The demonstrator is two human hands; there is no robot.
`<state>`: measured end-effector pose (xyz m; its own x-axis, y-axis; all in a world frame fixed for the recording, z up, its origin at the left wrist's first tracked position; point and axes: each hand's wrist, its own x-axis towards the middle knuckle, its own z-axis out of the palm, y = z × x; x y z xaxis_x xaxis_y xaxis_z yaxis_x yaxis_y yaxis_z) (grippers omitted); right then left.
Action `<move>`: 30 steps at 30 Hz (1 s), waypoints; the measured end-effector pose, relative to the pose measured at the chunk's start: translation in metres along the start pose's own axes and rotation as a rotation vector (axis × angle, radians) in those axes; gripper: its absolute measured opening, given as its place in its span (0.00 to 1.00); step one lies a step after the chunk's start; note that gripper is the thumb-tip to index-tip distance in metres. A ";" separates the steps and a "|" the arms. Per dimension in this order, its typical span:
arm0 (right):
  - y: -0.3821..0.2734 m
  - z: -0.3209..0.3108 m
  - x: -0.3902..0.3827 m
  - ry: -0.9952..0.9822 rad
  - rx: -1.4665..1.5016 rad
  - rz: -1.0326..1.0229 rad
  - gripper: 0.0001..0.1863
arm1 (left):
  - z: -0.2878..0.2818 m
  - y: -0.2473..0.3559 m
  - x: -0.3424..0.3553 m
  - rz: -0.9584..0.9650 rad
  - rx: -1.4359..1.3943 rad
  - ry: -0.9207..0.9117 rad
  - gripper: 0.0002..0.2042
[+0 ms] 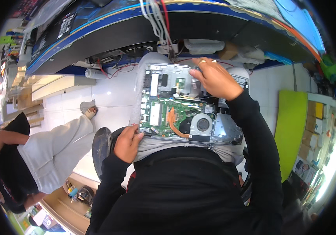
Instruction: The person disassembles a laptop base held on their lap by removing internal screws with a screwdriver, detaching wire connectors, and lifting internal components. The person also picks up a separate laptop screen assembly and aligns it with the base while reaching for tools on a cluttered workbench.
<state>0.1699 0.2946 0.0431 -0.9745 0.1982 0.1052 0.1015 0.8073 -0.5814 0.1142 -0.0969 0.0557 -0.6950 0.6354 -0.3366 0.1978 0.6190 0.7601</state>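
Observation:
An opened laptop base (164, 135) lies across my lap with its insides exposed. It shows a green circuit board (176, 102), a copper heat pipe (172, 124) and a round cooling fan (202, 124). My left hand (127, 143) grips its near left corner, thumb on top. At the far edge, right of the middle, is my right hand (216, 79). Its thumb rests over the silver frame, and its bent fingers reach past the rim. The undersides of both hands' fingers are hidden.
A dark-fronted workbench (199, 25) spans the far side, with white and red cables (155, 19) hanging from it. Beneath sits a clear plastic tub (203, 46). A person (54, 152) is at the left, beside an open drawer (68, 209). A green panel (290, 129) stands right.

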 end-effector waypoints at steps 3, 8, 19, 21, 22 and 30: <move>-0.002 0.008 0.033 -0.359 0.171 0.153 0.23 | 0.008 0.000 0.002 -0.044 0.001 0.069 0.15; -0.002 0.015 0.033 -0.296 0.095 0.158 0.24 | 0.008 -0.001 0.003 -0.085 -0.030 0.099 0.12; 0.002 0.024 0.031 -0.235 0.111 0.134 0.24 | -0.001 0.000 0.034 -0.435 -0.209 -0.080 0.13; 0.003 0.024 0.032 -0.235 0.108 0.138 0.24 | 0.000 -0.006 0.036 -0.408 -0.165 -0.087 0.13; 0.001 0.024 0.032 -0.236 0.110 0.137 0.24 | 0.000 -0.009 0.035 -0.382 -0.120 -0.091 0.13; 0.007 0.025 0.032 -0.291 0.102 0.185 0.22 | 0.011 -0.003 0.008 -0.329 -0.265 -0.031 0.15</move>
<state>0.1344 0.2927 0.0224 -0.9591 0.1578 -0.2348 0.2755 0.7100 -0.6481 0.1158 -0.0882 0.0446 -0.6694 0.4394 -0.5990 -0.2187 0.6539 0.7242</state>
